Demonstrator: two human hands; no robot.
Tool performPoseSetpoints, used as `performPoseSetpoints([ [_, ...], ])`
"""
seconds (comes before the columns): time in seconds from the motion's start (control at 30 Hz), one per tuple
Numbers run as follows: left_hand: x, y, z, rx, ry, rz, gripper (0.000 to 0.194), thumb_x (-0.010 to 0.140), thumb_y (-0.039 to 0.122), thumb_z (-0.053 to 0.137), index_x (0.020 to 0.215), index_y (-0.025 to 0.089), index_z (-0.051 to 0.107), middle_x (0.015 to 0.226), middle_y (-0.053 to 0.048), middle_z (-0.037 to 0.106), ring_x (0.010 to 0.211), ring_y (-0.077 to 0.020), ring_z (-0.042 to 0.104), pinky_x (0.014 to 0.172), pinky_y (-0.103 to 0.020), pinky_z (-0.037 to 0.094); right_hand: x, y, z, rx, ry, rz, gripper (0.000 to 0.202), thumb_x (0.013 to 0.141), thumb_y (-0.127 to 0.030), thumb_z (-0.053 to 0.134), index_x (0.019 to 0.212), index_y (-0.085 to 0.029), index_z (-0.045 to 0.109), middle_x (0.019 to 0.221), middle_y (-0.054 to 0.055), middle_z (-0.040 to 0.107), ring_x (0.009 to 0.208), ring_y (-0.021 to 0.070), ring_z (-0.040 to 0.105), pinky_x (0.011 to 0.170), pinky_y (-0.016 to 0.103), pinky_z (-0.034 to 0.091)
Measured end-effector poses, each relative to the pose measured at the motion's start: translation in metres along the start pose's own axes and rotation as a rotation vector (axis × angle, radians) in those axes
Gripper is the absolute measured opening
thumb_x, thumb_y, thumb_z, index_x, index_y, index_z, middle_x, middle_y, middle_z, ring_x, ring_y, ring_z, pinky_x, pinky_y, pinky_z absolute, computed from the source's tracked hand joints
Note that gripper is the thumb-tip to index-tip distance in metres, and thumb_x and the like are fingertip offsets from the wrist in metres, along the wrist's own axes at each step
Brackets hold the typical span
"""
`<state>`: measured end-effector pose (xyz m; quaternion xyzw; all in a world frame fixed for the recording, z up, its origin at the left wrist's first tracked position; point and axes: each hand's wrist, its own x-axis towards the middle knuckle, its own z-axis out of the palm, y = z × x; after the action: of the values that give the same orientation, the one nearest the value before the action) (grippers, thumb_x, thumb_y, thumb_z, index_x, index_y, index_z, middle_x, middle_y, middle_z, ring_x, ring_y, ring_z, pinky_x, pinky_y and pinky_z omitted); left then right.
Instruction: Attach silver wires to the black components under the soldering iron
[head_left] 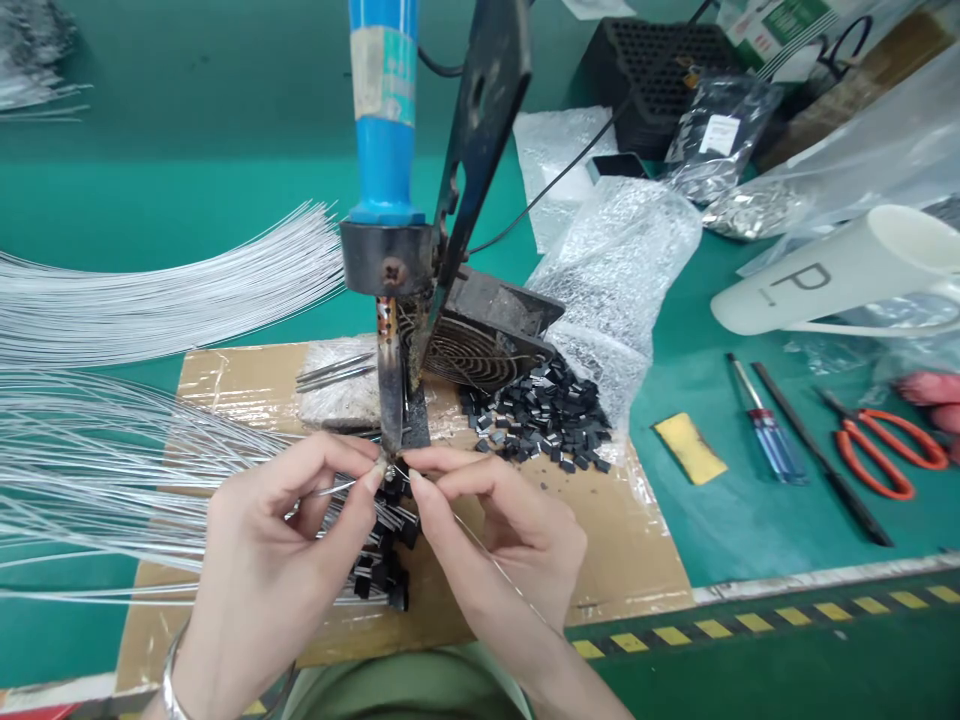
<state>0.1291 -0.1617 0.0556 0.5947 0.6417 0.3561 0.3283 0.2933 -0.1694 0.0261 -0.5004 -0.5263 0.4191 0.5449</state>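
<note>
1. Green work mat (225, 200): covers the bench; a yellow-and-black striped edge runs along its near right side.
2. Cardboard sheet (645, 560): lies flat on the mat under both hands.
3. White wire bundles (150, 290): fan in from the left, the lower strands reaching the left hand.
4. Soldering iron (384, 150): blue handle, mounted upright in a dark stand, its tip pointing down to the spot where the fingertips meet.
5. White tube (840, 270): marked "P", lying on its side at the far right.
6. Bubble wrap (622, 260): crumpled behind the pile of loose parts.
7. Small fan (480, 340): black, tilted, just right of the iron.
8. Left hand (292, 530): thumb and forefinger pinched shut on a thin wire (337, 488) just below the iron's tip.
9. Right hand (495, 520): thumb and forefinger pinched on a small black component (396, 478) at the tip, touching the wire's end.
10. Loose black components (547, 415): heaped on the cardboard right of the fan; a wired cluster (382, 570) lies between the hands.
11. Orange scissors (885, 450), screwdriver (765, 420) and yellow sponge (690, 448): well apart from the hands, on the right.
</note>
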Motion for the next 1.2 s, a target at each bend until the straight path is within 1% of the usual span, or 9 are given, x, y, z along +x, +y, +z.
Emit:
performPoseSetpoints([
  [0.4, 0.0, -0.005, -0.001, 0.016, -0.012, 0.008, 0.009, 0.091, 0.023, 0.073, 0.083, 0.027, 0.076, 0.087, 0.003, 0.08, 0.065, -0.011, 0.066, 0.045, -0.018, 0.037, -0.001, 0.005, 0.001, 0.053, 0.002, -0.024, 0.02, 0.093, -0.004, 0.075, 0.087, -0.023, 0.072, 0.105, 0.0, 0.086, 0.094, 0.0145, 0.083, 0.088, 0.023, 0.065],
  [0.67, 0.001, -0.008, -0.001, 0.017, -0.031, -0.004, 0.009, 0.091, 0.025, 0.071, 0.084, 0.027, 0.076, 0.086, 0.004, 0.08, 0.053, -0.0086, 0.056, 0.042, -0.02, 0.037, -0.004, 0.005, 0.0, 0.054, -0.013, 0.028, 0.017, 0.096, -0.01, 0.073, 0.085, -0.022, 0.07, 0.105, 0.004, 0.086, 0.095, 0.0181, 0.083, 0.085, 0.028, 0.065],
  [0.73, 0.0, -0.012, -0.004, 0.076, -0.015, 0.016, 0.011, 0.092, 0.026, 0.071, 0.082, 0.028, 0.075, 0.082, 0.005, 0.078, 0.05, -0.0088, 0.051, 0.043, -0.022, 0.04, -0.002, 0.006, -0.008, 0.024, 0.067, 0.069, 0.014, 0.099, -0.015, 0.072, 0.087, -0.022, 0.07, 0.097, 0.004, 0.085, 0.09, 0.0183, 0.082, 0.08, 0.028, 0.064],
  [0.8, -0.001, -0.019, -0.007, 0.156, 0.009, 0.081, 0.012, 0.092, 0.029, 0.072, 0.08, 0.029, 0.074, 0.084, 0.005, 0.078, 0.06, -0.0124, 0.061, 0.057, -0.025, 0.052, 0.001, 0.01, -0.02, -0.042, 0.235, 0.093, 0.01, 0.101, -0.02, 0.072, 0.091, -0.022, 0.07, 0.079, -0.001, 0.079, 0.072, 0.0154, 0.076, 0.069, 0.026, 0.06],
  [0.87, -0.005, -0.026, -0.013, 0.233, 0.029, 0.15, 0.007, 0.093, 0.034, 0.074, 0.086, 0.033, 0.077, 0.096, 0.004, 0.08, 0.086, -0.0191, 0.072, 0.08, -0.034, 0.059, 0.004, 0.017, -0.036, -0.068, 0.394, 0.072, 0.017, 0.103, -0.027, 0.071, 0.087, -0.021, 0.072, 0.066, -0.004, 0.069, 0.059, 0.0132, 0.066, 0.06, 0.025, 0.054],
  [0.93, -0.009, -0.031, -0.022, 0.297, 0.049, 0.168, 0.006, 0.095, 0.039, 0.073, 0.097, 0.038, 0.079, 0.108, 0.003, 0.079, 0.106, -0.024, 0.072, 0.096, -0.042, 0.056, 0.007, 0.027, -0.054, 0.024, 0.456, 0.079, 0.029, 0.104, -0.039, 0.068, 0.085, -0.019, 0.077, 0.068, -0.001, 0.069, 0.062, 0.0159, 0.066, 0.063, 0.03, 0.055],
  [1.03, -0.004, -0.035, -0.042, 0.402, 0.14, 0.187, 0.012, 0.099, 0.043, 0.07, 0.105, 0.037, 0.078, 0.113, 0.001, 0.078, 0.109, -0.0251, 0.071, 0.103, -0.045, 0.054, 0.01, 0.042, -0.075, 0.105, 0.568, 0.103, 0.049, 0.103, -0.057, 0.06, 0.093, -0.016, 0.084, 0.089, 0.008, 0.081, 0.076, 0.0212, 0.072, 0.071, 0.035, 0.057],
  [1.13, 0.027, -0.043, -0.065, 0.65, 0.24, 0.256, 0.022, 0.103, 0.044, 0.065, 0.104, 0.025, 0.077, 0.112, -0.006, 0.078, 0.109, -0.0276, 0.071, 0.103, -0.045, 0.054, 0.011, 0.052, -0.085, 0.098, 0.596, 0.155, 0.059, 0.104, -0.061, 0.051, 0.093, -0.015, 0.084, 0.091, 0.011, 0.083, 0.08, 0.0239, 0.074, 0.073, 0.038, 0.057],
  [1.2, 0.062, -0.055, -0.08, 0.831, 0.191, 0.273, 0.033, 0.106, 0.047, 0.057, 0.108, 0.02, 0.077, 0.113, -0.01, 0.078, 0.112, -0.0322, 0.069, 0.099, -0.048, 0.055, 0.011, 0.056, -0.085, 0.094, 0.567, 0.18, 0.06, 0.104, -0.063, 0.049, 0.095, -0.015, 0.084, 0.088, 0.01, 0.082, 0.08, 0.0244, 0.075, 0.077, 0.04, 0.057],
])
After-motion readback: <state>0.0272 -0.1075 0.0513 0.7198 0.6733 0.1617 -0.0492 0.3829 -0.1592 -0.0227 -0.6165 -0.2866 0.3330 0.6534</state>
